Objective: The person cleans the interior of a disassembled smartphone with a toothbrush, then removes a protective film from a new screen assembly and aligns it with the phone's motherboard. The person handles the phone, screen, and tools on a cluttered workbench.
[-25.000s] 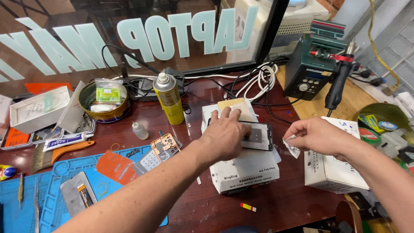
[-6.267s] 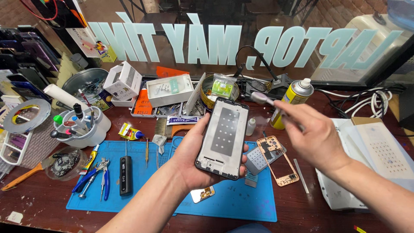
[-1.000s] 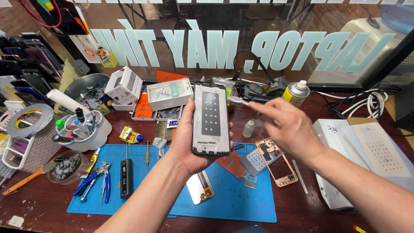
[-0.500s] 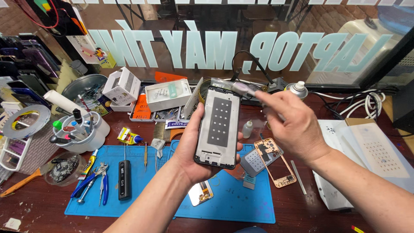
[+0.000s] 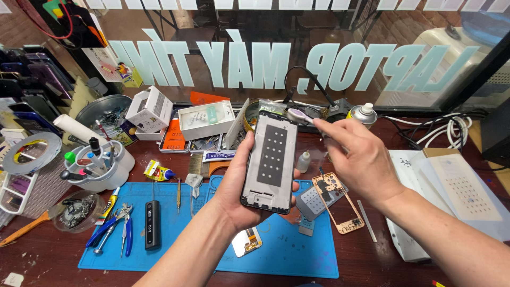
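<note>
My left hand (image 5: 240, 187) holds a phone screen assembly (image 5: 270, 160) upright above the blue work mat (image 5: 297, 255), its back side facing me, with a black panel dotted with small white marks. My right hand (image 5: 360, 159) is raised just right of the assembly's top edge and pinches a small pale strip of film (image 5: 300, 115) between thumb and forefinger at the top right corner. A copper-coloured phone mid-frame (image 5: 340, 210) lies on the mat below my right hand.
A black screwdriver (image 5: 152, 225), blue-handled pliers (image 5: 114, 227) and a small glue tube (image 5: 158, 171) lie at the mat's left. A white tool cup (image 5: 101, 166), tape rolls (image 5: 31, 154), small boxes (image 5: 205, 119), a spray can (image 5: 363, 114) and white boxes (image 5: 451, 196) at right crowd the bench.
My left hand has kept the screen assembly raised and tilted it slightly. My right hand has stayed at its top corner, still pinching the strip of film.
</note>
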